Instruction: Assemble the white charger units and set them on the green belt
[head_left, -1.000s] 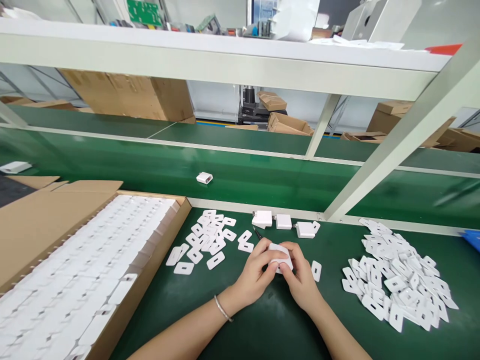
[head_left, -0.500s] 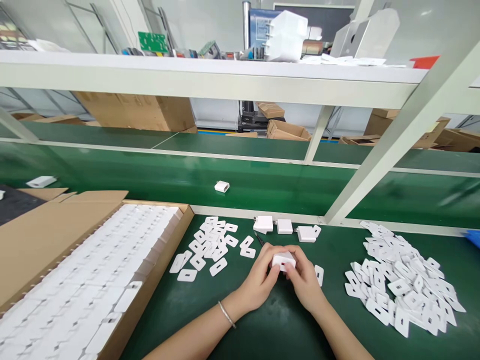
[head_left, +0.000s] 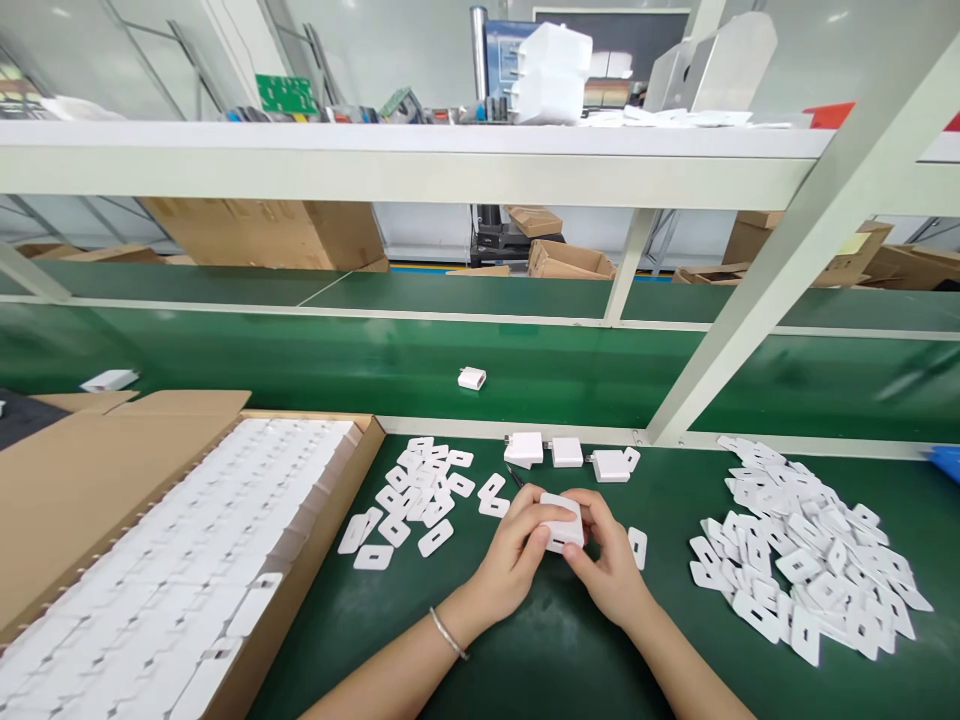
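Between both hands is a white charger [head_left: 564, 532], its slotted end face turned toward me and its flat side tipped upward. My left hand [head_left: 517, 550] grips it from the left, thumb and fingers closed on it. From the other side my right hand [head_left: 609, 560] holds it too, thumb near the lower right corner. Just beyond the hands, a thin dark pointed tool [head_left: 514, 475] lies partly hidden. Close by on the left are two loose white slotted plates [head_left: 493, 487]. Another white plate [head_left: 637, 547] sits beside my right hand.
A carton [head_left: 349, 480] packed with white pieces stands at left. Loose plates form a small pile [head_left: 424, 485] and a large pile [head_left: 810, 545]. Three chargers [head_left: 566, 453] line the back rail. A slanted post [head_left: 750, 290] rises at right beneath a shelf [head_left: 375, 175].
The charger has tilted, so more of its flat side shows. My left fingers now reach across its upper side. The view has shifted slightly.
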